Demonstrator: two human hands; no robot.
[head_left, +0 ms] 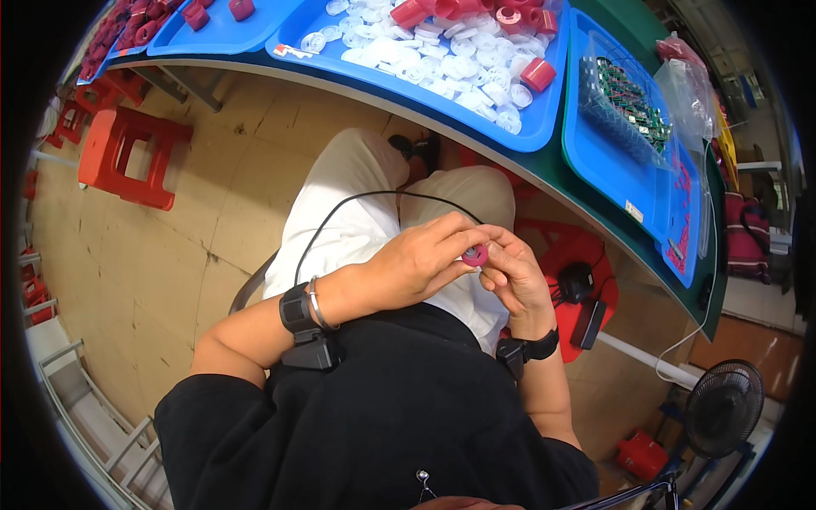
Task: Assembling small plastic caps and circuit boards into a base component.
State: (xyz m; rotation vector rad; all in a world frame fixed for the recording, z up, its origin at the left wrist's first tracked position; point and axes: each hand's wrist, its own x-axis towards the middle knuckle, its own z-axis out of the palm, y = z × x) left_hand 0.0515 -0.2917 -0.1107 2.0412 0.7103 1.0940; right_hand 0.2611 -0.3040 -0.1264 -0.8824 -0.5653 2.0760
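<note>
Over my lap, my left hand (425, 255) grips a small round magenta plastic cap (481, 256) with a pale centre. Its fingers wrap the left side and underside of the cap. My right hand (517, 270) meets it from the other side, thumb and index finger pinched at the cap's upper right edge. Fingertips of both hands hide part of the cap, so I cannot make out whether something tiny sits between the right fingers.
Ahead on the green table (616, 25), a blue tray (293, 34) holds white plastic discs and red cylindrical caps (537, 75). Right of it, another blue tray (612, 183) carries a clear box of green circuit boards (633, 102). A red stool (127, 157) stands left, a fan (724, 408) lower right.
</note>
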